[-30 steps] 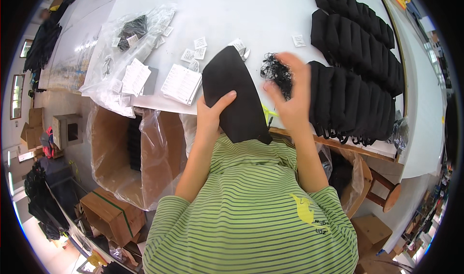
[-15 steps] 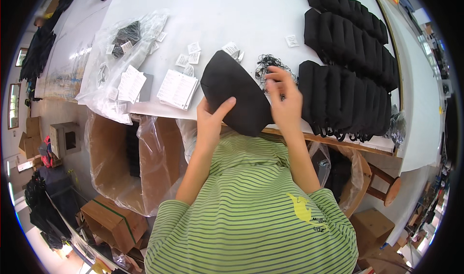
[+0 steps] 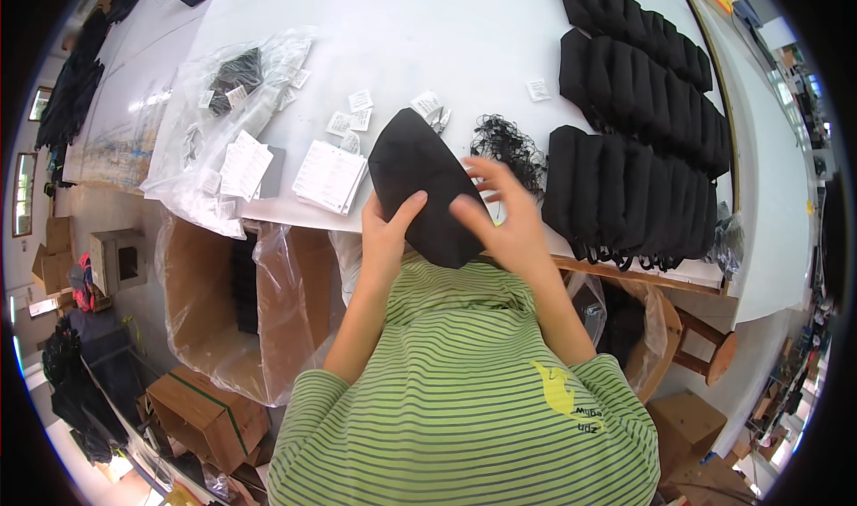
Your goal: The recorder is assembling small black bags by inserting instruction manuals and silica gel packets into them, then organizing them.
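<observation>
Resting between left hand (image 3: 386, 238) and right hand (image 3: 504, 223), black fabric piece (image 3: 422, 183).

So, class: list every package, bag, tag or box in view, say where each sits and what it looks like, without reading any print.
Clear plastic bag: table's left end, crumpled, holding dark items and white tags.
White tag stacks: left of the black fabric piece, flat rectangles.
Small white tags: loose, mid-table.
Single white tag: beside the black stacks.
Plastic-lined brown carton: under the table, left.
Brown box: floor, lower left.
</observation>
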Action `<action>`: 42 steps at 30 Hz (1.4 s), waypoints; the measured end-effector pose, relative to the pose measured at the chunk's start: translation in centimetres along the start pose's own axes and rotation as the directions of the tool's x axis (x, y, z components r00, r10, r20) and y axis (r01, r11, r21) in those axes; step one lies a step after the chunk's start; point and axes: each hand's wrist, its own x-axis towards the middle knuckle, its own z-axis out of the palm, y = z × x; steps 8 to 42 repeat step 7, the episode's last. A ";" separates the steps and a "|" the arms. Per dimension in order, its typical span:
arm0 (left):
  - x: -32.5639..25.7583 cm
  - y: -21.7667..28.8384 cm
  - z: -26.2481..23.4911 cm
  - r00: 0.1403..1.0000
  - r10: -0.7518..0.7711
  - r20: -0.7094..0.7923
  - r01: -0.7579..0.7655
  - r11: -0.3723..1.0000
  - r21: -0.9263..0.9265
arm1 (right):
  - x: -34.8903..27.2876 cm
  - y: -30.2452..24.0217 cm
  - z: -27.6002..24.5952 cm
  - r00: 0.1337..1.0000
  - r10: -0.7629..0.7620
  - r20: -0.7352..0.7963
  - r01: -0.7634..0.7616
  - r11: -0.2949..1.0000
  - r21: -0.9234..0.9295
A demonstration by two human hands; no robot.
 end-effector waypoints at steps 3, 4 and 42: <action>-0.3 -0.3 -0.1 0.997 -0.067 0.024 0.066 0.997 0.041 | -0.5 -0.4 0.5 0.985 -0.037 0.170 0.052 0.995 -0.086; -0.5 -0.5 -0.3 0.986 -0.034 0.165 0.037 0.999 -0.015 | -0.4 -0.2 0.6 0.977 -0.018 0.213 0.023 0.999 -0.022; -0.5 -0.7 -1.2 0.926 -0.076 0.371 0.066 0.997 0.041 | 0.5 1.5 0.3 0.922 0.074 0.379 -0.201 0.930 0.307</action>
